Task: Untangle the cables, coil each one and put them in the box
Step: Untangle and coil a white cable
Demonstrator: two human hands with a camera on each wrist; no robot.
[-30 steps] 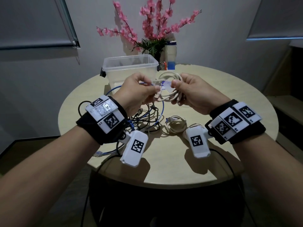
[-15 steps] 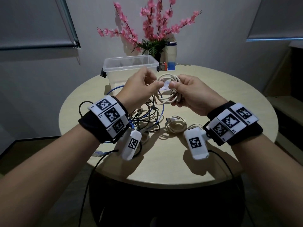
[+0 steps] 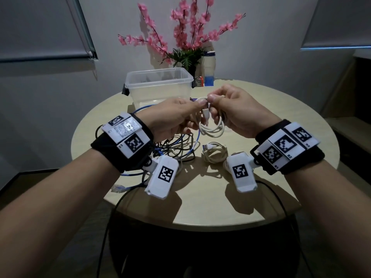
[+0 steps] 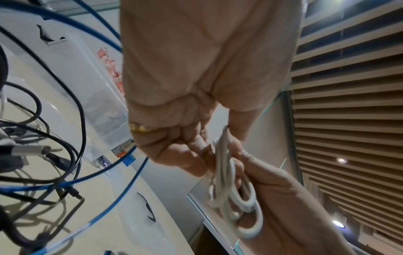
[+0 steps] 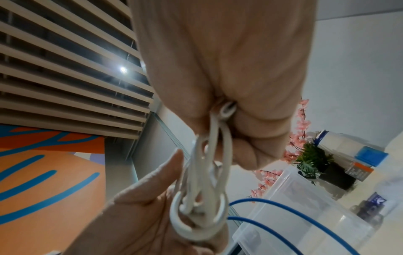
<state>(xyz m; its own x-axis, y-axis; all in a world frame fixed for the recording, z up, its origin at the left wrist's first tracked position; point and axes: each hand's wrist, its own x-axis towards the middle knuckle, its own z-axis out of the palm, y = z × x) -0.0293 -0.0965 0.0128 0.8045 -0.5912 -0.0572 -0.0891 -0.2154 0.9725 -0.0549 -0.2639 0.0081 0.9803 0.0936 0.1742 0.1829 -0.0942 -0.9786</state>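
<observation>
Both hands are working one white coil point(image 3: 211, 128) above the table point(image 3: 200, 197), likely so its loops hang free of the tangle point(image 3: 176, 145) below your left hand point(image 3: 172, 117), which is pinching the coil's top while your right hand point(image 3: 239, 111) is curling round the loops. Wrist views are showing fingers threaded through loops; only the head view is showing the box point(image 3: 158, 87) beyond the grip.
</observation>
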